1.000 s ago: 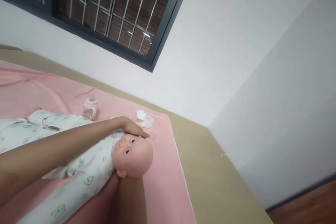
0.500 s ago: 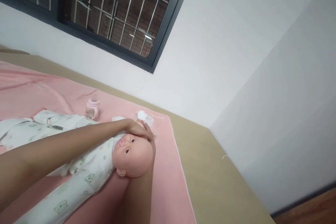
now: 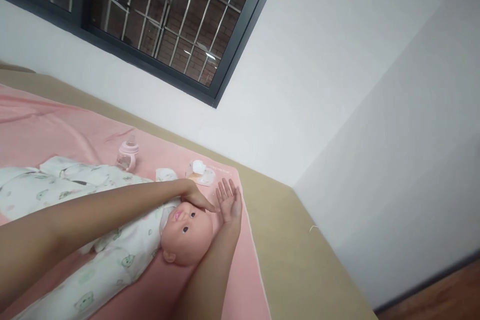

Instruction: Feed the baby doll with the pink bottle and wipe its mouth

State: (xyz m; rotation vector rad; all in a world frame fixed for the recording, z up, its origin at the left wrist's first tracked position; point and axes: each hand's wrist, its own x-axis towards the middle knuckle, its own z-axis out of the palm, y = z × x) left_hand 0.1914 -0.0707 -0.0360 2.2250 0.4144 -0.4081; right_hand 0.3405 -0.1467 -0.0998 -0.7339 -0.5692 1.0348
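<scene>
A baby doll point(image 3: 185, 240) with a bald head lies on its back, dressed in a white suit with green animal prints point(image 3: 127, 240). My left hand point(image 3: 195, 196) reaches in from the left across the doll's chest and rests along the far side of its head, fingers stretched out and partly hidden. Just beyond the crown of the head, my right hand point(image 3: 229, 204) is palm up with its fingers spread, holding nothing. The right forearm runs close beside the doll's head; whether they touch I cannot tell.
A pink baby bottle point(image 3: 128, 155) with a handle stands behind the doll. Near it lie a small white item and a clear packet point(image 3: 205, 176). Beneath is a pink sheet point(image 3: 247, 260) on a tan mat point(image 3: 296, 245). White walls and a barred window point(image 3: 168, 25) border it.
My right hand has moved away from the doll's head to the right and turned palm up. My left hand stays by the head, which sits slightly lower in view.
</scene>
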